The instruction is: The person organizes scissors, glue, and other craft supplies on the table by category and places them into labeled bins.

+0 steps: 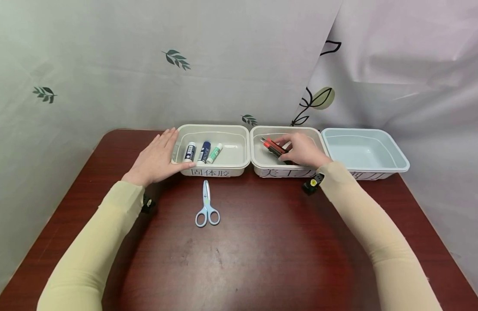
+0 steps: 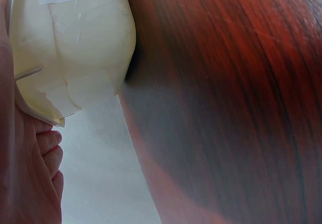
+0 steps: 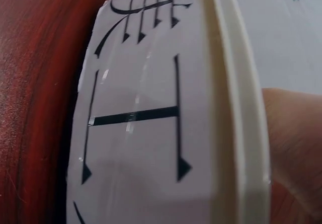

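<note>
My left hand [image 1: 155, 157] rests against the left end of a cream bin [image 1: 239, 162], its fingers straight and its thumb along the front rim. Inside that bin lie a few glue sticks [image 1: 204, 152], two dark blue and white, one green and white. My right hand [image 1: 302, 149] reaches into the middle bin [image 1: 318, 138]. Its thumb and fingers pinch at the red and black utility knives [image 1: 275, 148] there; the palm hides part of them. In the right wrist view, the labelled bin wall [image 3: 151, 93] covers most of that hand.
A pale blue bin [image 1: 365, 149] stands at the right end of the row. Light blue scissors [image 1: 206, 205] lie on the dark red table [image 1: 254, 250] in front of the left bin. Behind the row hangs a pale leaf-print cloth [image 1: 122, 65]. Labels mark the bin fronts.
</note>
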Tool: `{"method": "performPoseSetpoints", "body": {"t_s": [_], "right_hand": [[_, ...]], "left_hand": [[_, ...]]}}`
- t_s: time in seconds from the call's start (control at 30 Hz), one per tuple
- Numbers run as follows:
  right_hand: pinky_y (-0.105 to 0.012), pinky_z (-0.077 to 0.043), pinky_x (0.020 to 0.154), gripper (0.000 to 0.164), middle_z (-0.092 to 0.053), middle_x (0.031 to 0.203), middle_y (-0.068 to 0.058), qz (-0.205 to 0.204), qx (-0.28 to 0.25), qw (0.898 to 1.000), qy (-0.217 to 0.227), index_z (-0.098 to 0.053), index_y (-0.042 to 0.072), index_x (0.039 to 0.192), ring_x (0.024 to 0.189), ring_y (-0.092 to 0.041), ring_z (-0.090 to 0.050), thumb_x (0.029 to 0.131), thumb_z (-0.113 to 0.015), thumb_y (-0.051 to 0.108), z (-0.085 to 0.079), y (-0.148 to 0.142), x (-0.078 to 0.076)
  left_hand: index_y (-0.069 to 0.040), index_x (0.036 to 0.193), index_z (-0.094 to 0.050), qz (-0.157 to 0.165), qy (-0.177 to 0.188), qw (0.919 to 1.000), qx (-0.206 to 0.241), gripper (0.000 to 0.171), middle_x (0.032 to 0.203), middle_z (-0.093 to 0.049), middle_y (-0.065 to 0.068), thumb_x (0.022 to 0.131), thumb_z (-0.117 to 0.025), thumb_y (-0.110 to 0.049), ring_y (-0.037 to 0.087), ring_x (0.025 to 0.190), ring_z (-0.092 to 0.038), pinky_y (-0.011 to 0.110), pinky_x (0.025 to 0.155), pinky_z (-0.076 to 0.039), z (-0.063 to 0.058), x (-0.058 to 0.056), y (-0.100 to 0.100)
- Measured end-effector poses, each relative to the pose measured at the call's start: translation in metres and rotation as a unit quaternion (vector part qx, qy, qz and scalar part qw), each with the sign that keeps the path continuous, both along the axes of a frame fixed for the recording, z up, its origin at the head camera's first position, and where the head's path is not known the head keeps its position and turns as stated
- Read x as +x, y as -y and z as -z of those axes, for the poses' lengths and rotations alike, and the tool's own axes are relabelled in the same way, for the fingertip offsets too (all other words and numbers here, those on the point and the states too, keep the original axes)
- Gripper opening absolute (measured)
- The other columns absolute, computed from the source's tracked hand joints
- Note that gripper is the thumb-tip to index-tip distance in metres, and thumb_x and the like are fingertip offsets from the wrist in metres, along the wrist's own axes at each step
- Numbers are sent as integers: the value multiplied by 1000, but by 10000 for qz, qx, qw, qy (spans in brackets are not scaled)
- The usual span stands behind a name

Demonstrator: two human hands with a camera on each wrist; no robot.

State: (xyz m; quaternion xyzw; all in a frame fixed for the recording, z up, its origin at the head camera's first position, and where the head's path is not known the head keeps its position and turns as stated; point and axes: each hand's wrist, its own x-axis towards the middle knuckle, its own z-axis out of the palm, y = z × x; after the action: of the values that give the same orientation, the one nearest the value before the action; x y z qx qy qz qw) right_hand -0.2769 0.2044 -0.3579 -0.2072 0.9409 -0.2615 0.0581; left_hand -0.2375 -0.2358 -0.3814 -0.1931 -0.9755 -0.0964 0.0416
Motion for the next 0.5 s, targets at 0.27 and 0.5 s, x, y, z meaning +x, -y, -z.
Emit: {"method": "performPoseSetpoints", "body": {"t_s": [0.27,0.5], "right_hand": [[-43,-55,84,59,-72,109,-11,-49,149,9999,29,-69,8,132,92,-26,-71,75,-85,5,6,3,-3],[-47,-53,94,53,-66,129,-18,-27,115,9997,206,-64,0,136,109,-33,-68,86,-79,11,3,3,-3]], "left_hand": [[7,159,-17,4,-7,10000,-14,117,165,-19,25,87,-56,-77,34,153,-14,44,124,-8,0,0,0],[6,159,-17,-5,-15,10000,18,117,165,-19,25,87,-56,-77,34,153,-15,44,124,-8,1,-1,0]]}}
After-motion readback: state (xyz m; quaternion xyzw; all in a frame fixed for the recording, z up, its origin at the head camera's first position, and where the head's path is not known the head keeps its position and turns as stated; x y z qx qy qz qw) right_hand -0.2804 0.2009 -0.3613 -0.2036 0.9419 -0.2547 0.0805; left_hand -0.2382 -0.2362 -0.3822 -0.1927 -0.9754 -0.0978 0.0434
